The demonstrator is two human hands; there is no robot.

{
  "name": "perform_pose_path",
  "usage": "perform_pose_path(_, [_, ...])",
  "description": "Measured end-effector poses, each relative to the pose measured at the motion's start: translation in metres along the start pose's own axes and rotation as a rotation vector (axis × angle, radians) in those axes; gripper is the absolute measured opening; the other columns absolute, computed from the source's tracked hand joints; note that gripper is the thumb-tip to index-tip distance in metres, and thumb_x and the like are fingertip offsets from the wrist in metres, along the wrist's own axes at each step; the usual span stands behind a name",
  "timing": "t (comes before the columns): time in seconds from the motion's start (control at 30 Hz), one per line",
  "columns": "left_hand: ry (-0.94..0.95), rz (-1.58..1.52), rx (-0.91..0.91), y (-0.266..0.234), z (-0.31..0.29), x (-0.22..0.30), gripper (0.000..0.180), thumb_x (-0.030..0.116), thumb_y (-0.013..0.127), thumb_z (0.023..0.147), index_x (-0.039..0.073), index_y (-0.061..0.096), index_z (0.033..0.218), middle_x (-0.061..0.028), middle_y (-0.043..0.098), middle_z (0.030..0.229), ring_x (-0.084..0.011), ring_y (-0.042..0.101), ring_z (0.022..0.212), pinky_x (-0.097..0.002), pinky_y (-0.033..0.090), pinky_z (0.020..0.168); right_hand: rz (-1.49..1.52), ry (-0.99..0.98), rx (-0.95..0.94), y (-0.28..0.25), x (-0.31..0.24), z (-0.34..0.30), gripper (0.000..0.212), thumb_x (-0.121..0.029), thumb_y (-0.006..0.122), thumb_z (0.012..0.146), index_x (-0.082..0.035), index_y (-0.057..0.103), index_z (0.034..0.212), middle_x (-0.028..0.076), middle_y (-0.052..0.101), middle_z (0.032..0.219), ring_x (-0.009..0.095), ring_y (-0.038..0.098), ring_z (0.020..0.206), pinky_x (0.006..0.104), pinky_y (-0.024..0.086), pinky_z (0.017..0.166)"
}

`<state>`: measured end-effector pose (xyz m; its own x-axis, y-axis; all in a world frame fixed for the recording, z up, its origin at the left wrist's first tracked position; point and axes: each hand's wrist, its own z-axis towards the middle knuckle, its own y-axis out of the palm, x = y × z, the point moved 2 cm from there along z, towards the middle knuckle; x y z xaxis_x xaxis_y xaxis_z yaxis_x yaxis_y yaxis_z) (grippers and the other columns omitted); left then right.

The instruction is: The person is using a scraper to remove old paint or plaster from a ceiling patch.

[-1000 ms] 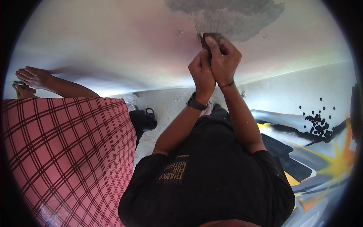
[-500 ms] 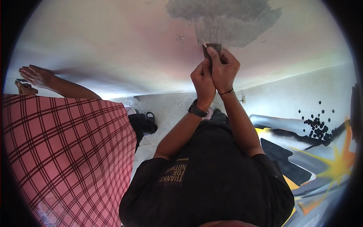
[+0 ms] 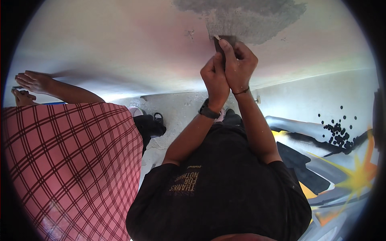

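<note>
Right hand (image 3: 242,62) pinches plate (image 3: 231,39) at lower edge of grey patch (image 3: 251,24) on wall (image 3: 120,44); left hand (image 3: 215,78) curled below, can't tell its grip. Best: 2 hands steady, blade edge flat, light even pressure.

A dark brown, flat, stiff-looking piece with straight edges (image 3: 229,39) stands tilted up against the pale, pinkish-white wall (image 3: 132,44), gripped low down by the left hand (image 3: 215,82) and the right hand (image 3: 241,67). A small whitish fleck shows at its upper left corner. Its upper edge meets the lower end of a rough, matte grey patch with an irregular outline (image 3: 257,22), which is darker toward the top and streaked lower down.
</note>
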<state>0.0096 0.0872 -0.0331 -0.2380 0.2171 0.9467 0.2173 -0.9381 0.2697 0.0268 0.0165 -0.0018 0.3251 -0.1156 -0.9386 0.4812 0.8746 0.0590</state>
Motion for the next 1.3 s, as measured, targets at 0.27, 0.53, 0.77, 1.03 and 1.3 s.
perform_pose_path(0.27, [-0.006, 0.001, 0.056, -0.010, -0.006, -0.009, 0.040, 0.024, 0.048, 0.106, -0.004, 0.061, 0.080, 0.0002, 0.058, 0.067, -0.0060, 0.046, 0.067, -0.0270, 0.040, 0.058, -0.039, -0.038, 0.028, 0.005, 0.008, -0.012, 0.036, -0.019, 0.077, 0.084, 0.001, 0.056, 0.063, 0.006, 0.047, 0.048, 0.006, 0.037, 0.049, 0.0269, 0.032, 0.044])
perform_pose_path(0.53, [0.006, 0.055, 0.007, -0.015, -0.002, -0.012, 0.040, 0.023, 0.048, 0.106, -0.004, 0.061, 0.079, -0.0002, 0.057, 0.067, -0.0065, 0.045, 0.068, -0.0280, 0.040, 0.058, -0.070, -0.026, 0.019, 0.006, 0.003, -0.012, 0.040, -0.017, 0.075, 0.088, -0.001, 0.051, 0.061, -0.004, 0.044, 0.053, 0.003, 0.036, 0.055, 0.0241, 0.029, 0.047])
perform_pose_path(0.77, [-0.032, 0.089, -0.038, -0.019, -0.006, -0.019, 0.041, 0.025, 0.048, 0.106, -0.004, 0.064, 0.081, 0.0012, 0.060, 0.072, -0.0055, 0.048, 0.070, -0.0254, 0.041, 0.060, -0.052, 0.014, 0.059, 0.003, 0.015, -0.016, 0.036, -0.018, 0.076, 0.086, 0.001, 0.056, 0.063, 0.000, 0.045, 0.048, 0.004, 0.035, 0.050, 0.0258, 0.028, 0.044])
perform_pose_path(1.03, [0.008, 0.075, -0.060, -0.016, 0.007, -0.005, 0.039, 0.023, 0.048, 0.105, -0.003, 0.055, 0.076, 0.0000, 0.053, 0.065, -0.0065, 0.043, 0.068, -0.0283, 0.039, 0.058, 0.031, -0.001, 0.061, 0.010, 0.011, -0.005, 0.037, -0.017, 0.076, 0.085, 0.000, 0.053, 0.062, -0.001, 0.042, 0.049, 0.004, 0.033, 0.050, 0.0261, 0.028, 0.044])
perform_pose_path(1.3, [-0.016, 0.101, -0.046, -0.014, -0.003, -0.023, 0.039, 0.022, 0.049, 0.105, -0.004, 0.057, 0.077, -0.0007, 0.056, 0.065, -0.0062, 0.045, 0.068, -0.0285, 0.040, 0.058, -0.030, 0.033, 0.050, 0.001, 0.025, -0.014, 0.039, -0.014, 0.074, 0.089, -0.003, 0.048, 0.061, -0.005, 0.042, 0.054, 0.002, 0.035, 0.056, 0.0237, 0.028, 0.047])
